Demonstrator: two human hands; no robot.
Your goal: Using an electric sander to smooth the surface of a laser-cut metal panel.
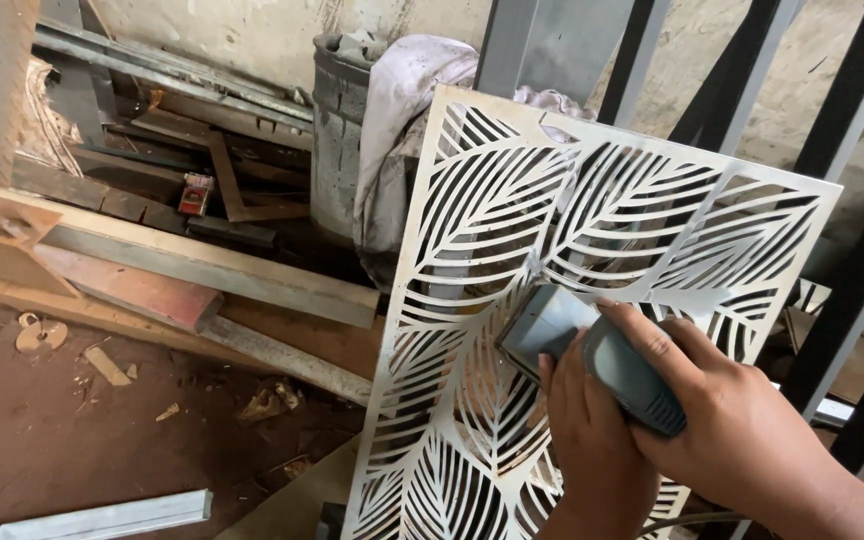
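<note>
Right fingers (652,335): wrapping over the back of a dark grey power tool (592,355), clenched on its body.
Right hand (742,430): bearing down from above the tool, pressing it toward the panel.
Left hand (592,450): coming up under the tool, its fingers clasping the lower side of the tool's body (only partly showing).
Power tool: lying with its flat front end against the cut-out panel (572,300), near the panel's middle; it is looking compact, rigid and hard-shelled, so the thick rear body is seeming the sound place to hold.
Cut-out panel: leaning upright against dark bars (852,280) behind it; thin pale sheet with leaf-shaped openings, probably stiff but springy, with narrow ribs and likely sharp edges, best taken by its solid outer border.
Left of the panel: a grey drum (337,130) with a cloth (402,120) draped beside it.
Further left of the panel: metal bars and beams (202,265) lying on the dusty floor (52,440).
</note>
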